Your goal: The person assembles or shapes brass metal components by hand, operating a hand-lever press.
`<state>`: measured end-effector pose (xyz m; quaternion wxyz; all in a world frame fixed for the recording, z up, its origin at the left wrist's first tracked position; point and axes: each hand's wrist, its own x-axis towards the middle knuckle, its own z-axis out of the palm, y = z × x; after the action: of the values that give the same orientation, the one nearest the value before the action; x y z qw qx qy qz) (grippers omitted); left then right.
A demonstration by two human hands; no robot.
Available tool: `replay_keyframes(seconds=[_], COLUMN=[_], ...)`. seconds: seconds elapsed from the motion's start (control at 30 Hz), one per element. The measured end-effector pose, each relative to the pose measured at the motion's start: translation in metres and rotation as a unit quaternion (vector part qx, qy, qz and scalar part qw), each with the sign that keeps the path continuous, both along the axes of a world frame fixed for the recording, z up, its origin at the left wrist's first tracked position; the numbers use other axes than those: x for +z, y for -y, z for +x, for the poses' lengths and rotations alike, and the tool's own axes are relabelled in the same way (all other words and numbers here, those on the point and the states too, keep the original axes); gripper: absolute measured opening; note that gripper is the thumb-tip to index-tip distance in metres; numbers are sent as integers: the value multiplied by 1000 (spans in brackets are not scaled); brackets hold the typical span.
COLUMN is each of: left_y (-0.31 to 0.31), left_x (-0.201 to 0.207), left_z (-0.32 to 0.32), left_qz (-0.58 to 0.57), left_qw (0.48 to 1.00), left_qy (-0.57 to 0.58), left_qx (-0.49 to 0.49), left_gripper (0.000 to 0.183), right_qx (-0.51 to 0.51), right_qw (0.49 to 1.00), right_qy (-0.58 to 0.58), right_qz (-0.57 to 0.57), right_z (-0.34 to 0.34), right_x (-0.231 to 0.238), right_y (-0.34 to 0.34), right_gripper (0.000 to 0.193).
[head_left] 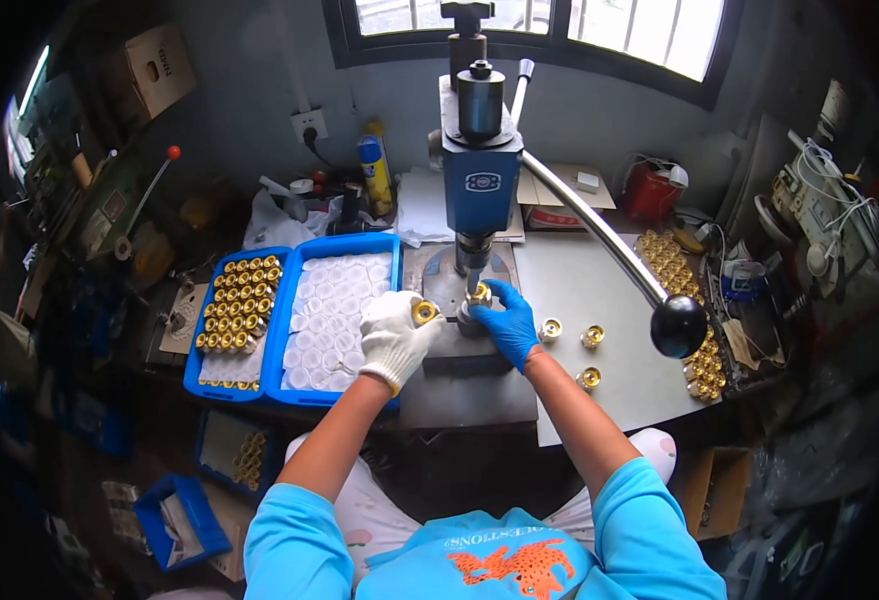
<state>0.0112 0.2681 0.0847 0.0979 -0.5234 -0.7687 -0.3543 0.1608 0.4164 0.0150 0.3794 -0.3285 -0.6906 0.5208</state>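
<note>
My left hand (393, 338), in a white knit glove, is closed around a round brass fitting (425, 313), its ringed end facing up. My right hand (510, 322), in a blue glove, has its fingers wrapped about another brass fitting (479, 294) at the small round fixture under the ram (474, 258) of a blue hand press (482, 185). The ram's tip is at the top of that fitting; whether they touch I cannot tell. The press's long lever (595, 222) slants down to the right, ending in a black ball knob (679, 326).
Left of the press stand a blue tray (397, 262) of translucent round pieces and a blue tray (192, 376) with rows of brass fittings. Three loose fittings (592, 337) stand right of my right hand. Many more fittings (672, 268) line the table's right side.
</note>
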Motion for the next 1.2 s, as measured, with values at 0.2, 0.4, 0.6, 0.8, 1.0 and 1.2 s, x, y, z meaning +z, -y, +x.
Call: replay_keyframes(seconds=[0.2,0.4,0.6,0.8,1.0,1.2], left_y=[-51,-72,-69,-19,81,140], left_x=[-15,-17,-15,-15,-18,-10], left_z=[22,32,45,53,42,52], left_qz=[-54,-59,-56,-24,-6,-29], left_qw=[998,997,998,999,997,997], left_qy=[-25,-54,-34,-29,77,76], left_qx=[7,-5,2,-8,0,11], left_gripper=[35,34,40,53,53,52], right_qx=[-77,-82,-43,-228,-243,-248], right_qw=[990,821,803,877,865,892], right_qy=[78,550,586,400,387,326], right_qz=[93,130,101,138,208,192], right_z=[78,129,145,165,160,203], right_x=[-15,-21,-24,-109,-138,-169], right_y=[-77,-149,-136,-72,-28,-133], right_gripper=[41,24,45,110,109,104])
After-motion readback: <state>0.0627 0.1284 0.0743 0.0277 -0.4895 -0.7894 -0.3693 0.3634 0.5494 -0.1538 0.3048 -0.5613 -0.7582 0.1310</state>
